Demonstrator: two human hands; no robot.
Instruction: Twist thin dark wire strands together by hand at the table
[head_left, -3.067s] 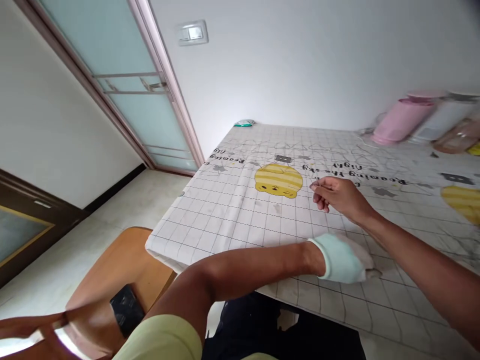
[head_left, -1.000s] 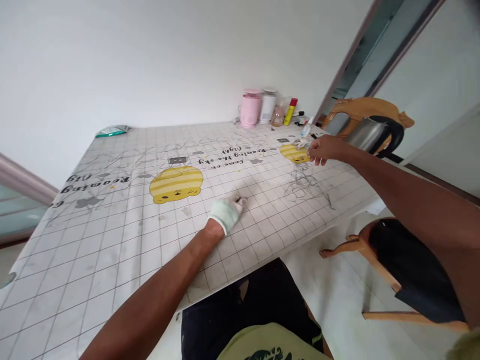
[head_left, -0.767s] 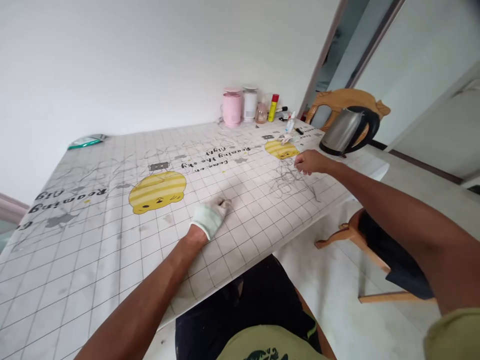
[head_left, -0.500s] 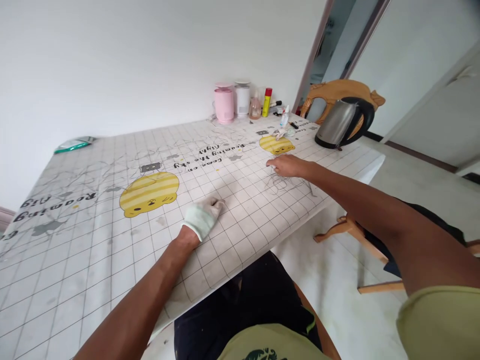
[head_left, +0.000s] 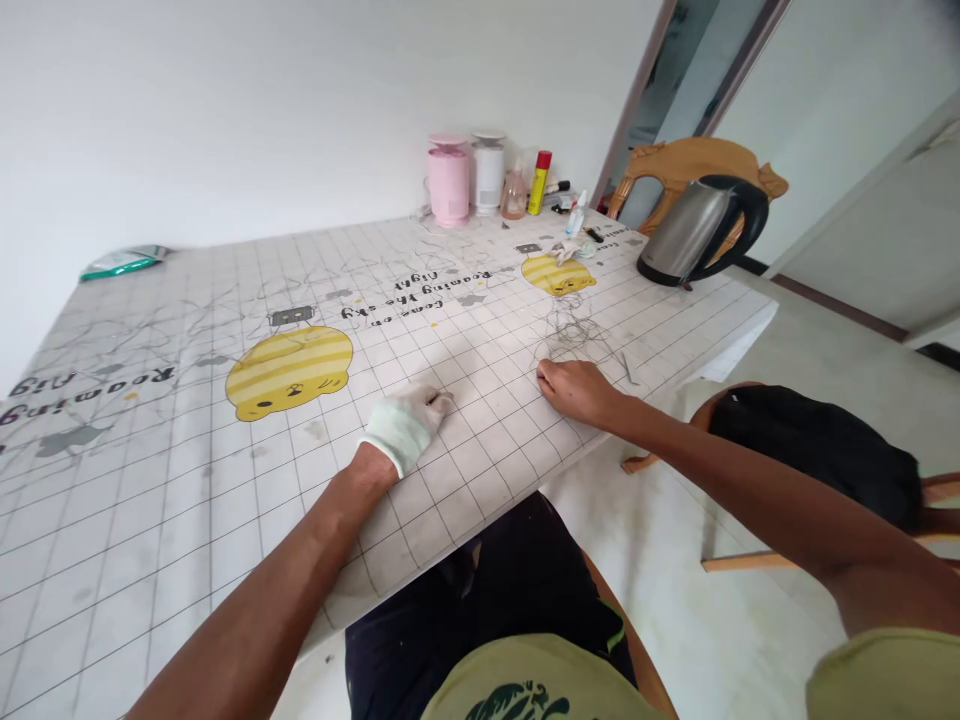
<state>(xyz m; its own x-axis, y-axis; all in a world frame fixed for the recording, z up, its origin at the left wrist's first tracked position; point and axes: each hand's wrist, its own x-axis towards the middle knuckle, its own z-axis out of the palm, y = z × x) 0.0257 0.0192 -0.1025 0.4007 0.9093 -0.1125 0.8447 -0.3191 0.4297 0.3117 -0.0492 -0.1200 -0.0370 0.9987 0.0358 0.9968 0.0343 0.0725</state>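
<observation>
1. Your left hand point(head_left: 409, 415), in a pale glove point(head_left: 394, 438), rests on the bench point(head_left: 465, 485), its grip narrow.
2. Your bare right hand point(head_left: 576, 390) has a narrow grip too; I cannot tell whether either holds anything.
3. The tangled thread point(head_left: 574, 328) lies on the bench, just beyond your right hand.
4. The kettle point(head_left: 679, 237) sits near the bench's right end.

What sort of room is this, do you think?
Probably a home dining area: there's a white, checked, cartoon-print tablecloth, a silver metal kettle and a carved brown wooden chair.
</observation>
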